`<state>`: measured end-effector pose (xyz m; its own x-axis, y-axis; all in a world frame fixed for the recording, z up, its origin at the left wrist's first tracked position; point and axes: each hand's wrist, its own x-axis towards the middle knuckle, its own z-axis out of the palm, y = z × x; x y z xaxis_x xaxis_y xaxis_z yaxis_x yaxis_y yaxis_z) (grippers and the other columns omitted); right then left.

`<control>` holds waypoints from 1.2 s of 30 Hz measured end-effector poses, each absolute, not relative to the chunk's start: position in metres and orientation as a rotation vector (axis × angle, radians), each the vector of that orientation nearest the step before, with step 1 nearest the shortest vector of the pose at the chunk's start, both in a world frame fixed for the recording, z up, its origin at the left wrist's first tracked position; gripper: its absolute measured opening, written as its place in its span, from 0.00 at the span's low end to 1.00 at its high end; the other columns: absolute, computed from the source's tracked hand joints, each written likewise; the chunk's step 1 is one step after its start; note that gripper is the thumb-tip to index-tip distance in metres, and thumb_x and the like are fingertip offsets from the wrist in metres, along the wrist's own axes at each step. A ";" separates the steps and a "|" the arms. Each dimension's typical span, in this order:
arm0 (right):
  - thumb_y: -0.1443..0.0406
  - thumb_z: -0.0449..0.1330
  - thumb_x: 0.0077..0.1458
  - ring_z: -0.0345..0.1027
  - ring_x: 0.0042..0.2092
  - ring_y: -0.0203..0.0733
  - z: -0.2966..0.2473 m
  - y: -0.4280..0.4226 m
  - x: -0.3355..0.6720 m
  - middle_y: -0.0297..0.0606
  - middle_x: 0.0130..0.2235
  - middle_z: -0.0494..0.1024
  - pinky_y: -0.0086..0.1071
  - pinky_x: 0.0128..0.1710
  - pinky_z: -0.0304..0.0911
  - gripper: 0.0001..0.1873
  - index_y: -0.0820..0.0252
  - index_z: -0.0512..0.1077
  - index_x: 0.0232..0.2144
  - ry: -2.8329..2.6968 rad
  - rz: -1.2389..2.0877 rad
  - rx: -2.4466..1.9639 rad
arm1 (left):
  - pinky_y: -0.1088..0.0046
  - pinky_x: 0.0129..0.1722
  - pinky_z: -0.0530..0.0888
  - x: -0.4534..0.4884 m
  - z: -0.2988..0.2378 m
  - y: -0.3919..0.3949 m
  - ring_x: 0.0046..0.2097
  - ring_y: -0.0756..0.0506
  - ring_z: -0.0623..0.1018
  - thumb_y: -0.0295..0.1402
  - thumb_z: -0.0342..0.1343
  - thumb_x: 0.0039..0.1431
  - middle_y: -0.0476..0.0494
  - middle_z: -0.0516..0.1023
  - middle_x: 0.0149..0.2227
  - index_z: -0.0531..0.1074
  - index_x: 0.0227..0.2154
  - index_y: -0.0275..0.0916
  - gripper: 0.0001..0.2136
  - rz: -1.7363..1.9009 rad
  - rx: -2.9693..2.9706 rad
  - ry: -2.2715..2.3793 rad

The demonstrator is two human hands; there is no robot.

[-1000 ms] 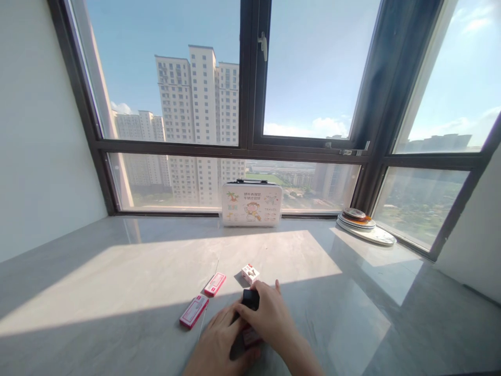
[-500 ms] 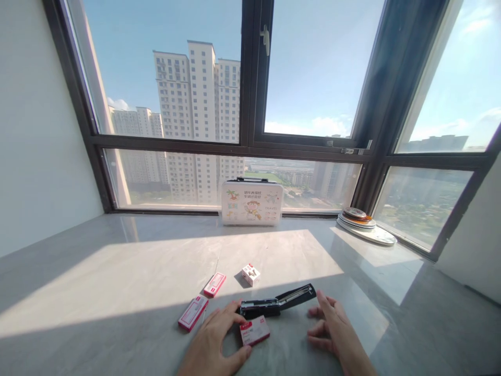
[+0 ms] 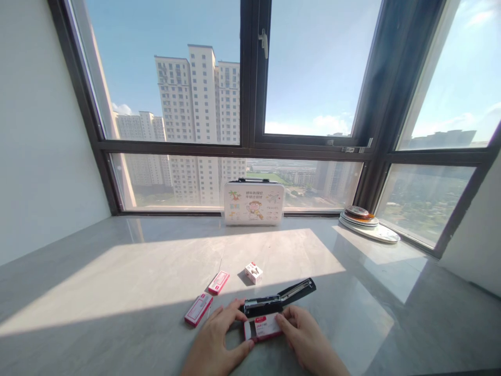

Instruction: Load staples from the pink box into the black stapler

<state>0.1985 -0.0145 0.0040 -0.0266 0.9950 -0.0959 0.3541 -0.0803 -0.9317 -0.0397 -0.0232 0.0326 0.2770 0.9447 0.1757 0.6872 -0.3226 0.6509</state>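
Note:
A small red and white staple box lies on the grey stone sill, held between both my hands. My left hand grips its left end and my right hand grips its right end. Just behind the box lies a black stapler, its top arm swung open to the right. Two flat red and white staple boxes lie to the left. A small white and red box stands behind the stapler in the sun.
A white picture-printed case with a black handle stands against the window. A stack of plates sits at the back right. A white wall closes the left side. The sill stretches wide.
The stapler, first under both hands, was laid open on the sill. My right hand then came back in from the right and took the near staple box together with my left hand.

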 end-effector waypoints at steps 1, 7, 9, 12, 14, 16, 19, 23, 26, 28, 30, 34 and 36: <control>0.52 0.54 0.60 0.56 0.20 0.36 0.008 -0.016 0.205 0.29 0.18 0.66 0.29 0.21 0.47 0.16 0.56 0.65 0.28 -1.475 1.079 -1.558 | 0.54 0.69 0.59 -0.040 0.032 -0.023 0.65 0.38 0.69 0.36 0.64 0.50 0.49 0.69 0.64 0.78 0.42 0.49 0.14 0.773 2.107 1.468; 0.54 0.54 0.63 0.65 0.26 0.39 0.045 -0.020 0.206 0.32 0.23 0.72 0.30 0.27 0.52 0.15 0.58 0.72 0.38 -1.686 0.680 -1.602 | 0.53 0.68 0.60 -0.040 0.027 -0.022 0.65 0.38 0.69 0.35 0.65 0.50 0.50 0.69 0.64 0.76 0.43 0.50 0.15 0.775 2.135 1.477; 0.54 0.53 0.63 0.67 0.28 0.40 0.053 -0.019 0.192 0.33 0.24 0.74 0.30 0.27 0.53 0.17 0.58 0.75 0.44 -1.772 0.700 -1.553 | 0.53 0.68 0.60 -0.040 0.026 -0.022 0.65 0.38 0.69 0.35 0.64 0.50 0.48 0.69 0.64 0.76 0.43 0.49 0.15 0.782 2.146 1.460; 0.53 0.56 0.61 0.69 0.30 0.41 0.052 -0.015 0.166 0.34 0.26 0.76 0.30 0.29 0.56 0.18 0.58 0.77 0.43 -1.797 0.783 -1.497 | 0.53 0.68 0.60 -0.040 0.025 -0.021 0.65 0.38 0.69 0.34 0.65 0.50 0.47 0.69 0.64 0.77 0.45 0.49 0.17 0.792 2.152 1.442; 0.52 0.57 0.60 0.70 0.30 0.42 0.046 -0.011 0.150 0.35 0.26 0.77 0.29 0.29 0.57 0.19 0.60 0.76 0.42 -1.696 0.871 -1.474 | 0.53 0.68 0.60 -0.040 0.023 -0.021 0.65 0.38 0.69 0.34 0.65 0.50 0.46 0.69 0.64 0.77 0.45 0.50 0.17 0.794 2.154 1.439; 0.51 0.56 0.61 0.70 0.29 0.42 0.040 -0.008 0.138 0.35 0.26 0.77 0.29 0.27 0.58 0.20 0.61 0.76 0.41 -1.593 0.969 -1.442 | 0.53 0.68 0.60 -0.039 0.021 -0.020 0.65 0.38 0.69 0.35 0.65 0.50 0.46 0.69 0.64 0.77 0.45 0.49 0.17 0.800 2.165 1.441; 0.54 0.56 0.60 0.71 0.29 0.42 0.038 -0.005 0.129 0.35 0.25 0.76 0.30 0.28 0.59 0.16 0.60 0.74 0.39 -1.564 0.906 -1.450 | 0.53 0.68 0.61 -0.040 0.018 -0.019 0.64 0.38 0.70 0.36 0.65 0.51 0.45 0.70 0.64 0.77 0.46 0.49 0.17 0.812 2.189 1.453; 0.57 0.56 0.61 0.72 0.32 0.44 0.042 -0.007 0.133 0.37 0.27 0.77 0.33 0.32 0.59 0.11 0.56 0.73 0.33 -1.630 0.581 -1.597 | 0.55 0.67 0.62 -0.041 0.017 -0.019 0.64 0.38 0.70 0.34 0.65 0.50 0.47 0.71 0.63 0.77 0.45 0.49 0.17 0.846 2.186 1.445; 0.56 0.55 0.61 0.72 0.30 0.45 0.036 -0.007 0.136 0.37 0.27 0.77 0.33 0.30 0.59 0.11 0.56 0.72 0.35 -1.608 0.698 -1.572 | 0.56 0.66 0.64 -0.041 0.020 -0.018 0.63 0.38 0.71 0.32 0.65 0.48 0.46 0.72 0.62 0.78 0.44 0.49 0.17 0.868 2.152 1.438; 0.54 0.55 0.61 0.70 0.27 0.43 0.027 -0.005 0.135 0.35 0.25 0.76 0.32 0.27 0.59 0.14 0.57 0.70 0.39 -1.508 0.913 -1.477 | 0.57 0.65 0.65 -0.040 0.022 -0.018 0.63 0.38 0.71 0.32 0.66 0.48 0.47 0.72 0.62 0.79 0.43 0.49 0.16 0.866 2.132 1.432; 0.53 0.55 0.61 0.68 0.25 0.42 0.020 -0.003 0.131 0.33 0.23 0.74 0.30 0.24 0.59 0.16 0.58 0.69 0.41 -1.392 1.055 -1.391 | 0.58 0.65 0.66 -0.040 0.023 -0.017 0.63 0.38 0.70 0.32 0.65 0.48 0.47 0.73 0.62 0.79 0.42 0.49 0.16 0.861 2.123 1.424; 0.52 0.59 0.58 0.67 0.25 0.39 0.022 -0.002 0.120 0.30 0.23 0.73 0.28 0.24 0.57 0.16 0.57 0.70 0.39 -1.363 0.989 -1.377 | 0.58 0.66 0.64 -0.041 0.025 -0.017 0.63 0.38 0.70 0.31 0.65 0.47 0.47 0.73 0.61 0.79 0.43 0.48 0.17 0.861 2.133 1.401; 0.53 0.59 0.58 0.66 0.26 0.38 0.033 -0.002 0.116 0.30 0.23 0.72 0.28 0.25 0.56 0.14 0.57 0.71 0.36 -1.436 0.922 -1.376 | 0.59 0.65 0.65 -0.042 0.026 -0.018 0.63 0.38 0.71 0.32 0.65 0.48 0.47 0.74 0.61 0.79 0.43 0.48 0.16 0.877 2.143 1.384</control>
